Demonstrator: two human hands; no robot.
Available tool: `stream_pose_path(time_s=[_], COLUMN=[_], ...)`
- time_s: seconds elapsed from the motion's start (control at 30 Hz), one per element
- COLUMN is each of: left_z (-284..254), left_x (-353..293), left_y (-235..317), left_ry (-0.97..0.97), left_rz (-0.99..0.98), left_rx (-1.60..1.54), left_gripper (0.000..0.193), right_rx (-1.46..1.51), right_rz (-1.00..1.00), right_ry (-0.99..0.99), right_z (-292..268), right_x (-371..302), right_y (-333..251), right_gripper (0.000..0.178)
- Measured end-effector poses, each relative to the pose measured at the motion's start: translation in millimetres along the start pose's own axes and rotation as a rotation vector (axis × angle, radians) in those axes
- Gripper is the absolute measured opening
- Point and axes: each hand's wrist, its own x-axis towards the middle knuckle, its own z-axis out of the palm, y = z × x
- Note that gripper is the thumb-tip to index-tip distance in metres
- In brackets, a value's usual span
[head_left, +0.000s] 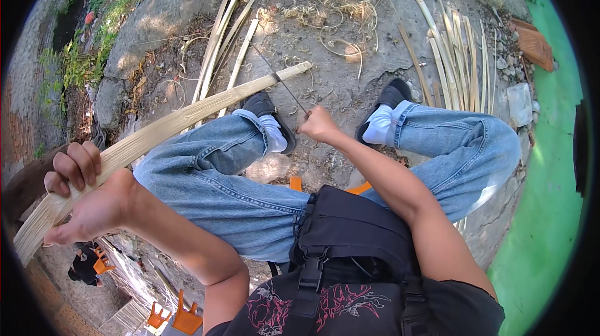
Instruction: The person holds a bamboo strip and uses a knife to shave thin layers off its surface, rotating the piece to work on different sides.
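Observation:
A long, pale split bamboo strip (181, 117) slants from the lower left up to the middle of the view, passing over my left knee. My left hand (100, 202) is closed round its near part, with fingers over the far edge and the palm beneath. In my right hand (320, 125) is a knife with a thin dark blade (289, 91), its handle mostly hidden by the fist. The blade crosses the strip near its far end and appears to touch it there.
Several bamboo strips lie beyond my left foot (219, 49), and more beyond my right (459, 61). Curled shavings (340, 14) litter the ground ahead. A green surface (537, 211) runs along the right. Orange chairs (186, 317) and a person (84, 266) appear at the lower left.

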Motion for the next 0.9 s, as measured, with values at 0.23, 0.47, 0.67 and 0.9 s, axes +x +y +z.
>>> stream_pose_path(time_s=[0.23, 0.47, 0.67, 0.9], left_z=[-6.1, 2.7, 0.1, 4.1], left_x=[-1.6, -9.6, 2.4, 0.0], left_y=[3.5, -20.3, -4.0, -10.5], left_ry=[0.014, -0.043, -0.016, 0.030], left_rz=[0.012, -0.049, 0.017, -0.013], left_rx=[0.030, -0.101, 0.000, 0.010], left_gripper=[0.063, 0.064, 0.064, 0.064], right_rx=[-0.118, -0.036, 0.034, 0.029], right_rz=[0.065, 0.243, -0.033, 0.382], right_ry=[-0.011, 0.231, -0.050, -0.171], right_z=[-7.7, -11.7, 5.0, -32.3], right_x=[5.3, 40.3, 16.1, 55.2], right_y=[-18.2, 102.5, 24.4, 56.4], right_gripper=[0.027, 0.019, 0.024, 0.013])
